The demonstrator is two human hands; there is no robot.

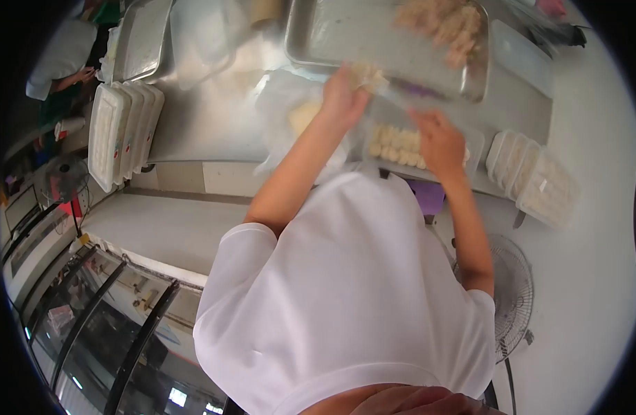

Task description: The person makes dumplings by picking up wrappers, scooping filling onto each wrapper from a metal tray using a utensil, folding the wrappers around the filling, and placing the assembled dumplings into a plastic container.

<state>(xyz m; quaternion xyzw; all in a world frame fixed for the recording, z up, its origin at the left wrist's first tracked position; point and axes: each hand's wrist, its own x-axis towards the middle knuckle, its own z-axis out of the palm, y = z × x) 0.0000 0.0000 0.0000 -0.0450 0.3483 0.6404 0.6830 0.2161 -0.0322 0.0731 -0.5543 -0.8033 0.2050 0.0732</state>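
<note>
1. A white shirt (359, 283) is filling the nearest part, bare forearms reaching over a metal table (207, 131).
2. The right hand (442, 142) is hovering over a clear container (475, 149), fingers curling; blur is hiding whether they are pinching anything.
3. Rows of pale, rounded pieces (397, 145) are sitting inside that container, partly behind the hand.
4. To its right, lidded tubs (536, 173) are leaning together.
5. Beside the left forearm, a plastic bag (266, 111) is lying around a yellowish lump (302, 117).
6. The left hand (345, 97) is pinching a blurred, pale piece (367, 75) near the tray's edge.
7. Beyond, a metal tray (345, 31) is holding a pinkish heap (446, 31) at its right end.
8. At far left, another person (62, 52) is standing.
</note>
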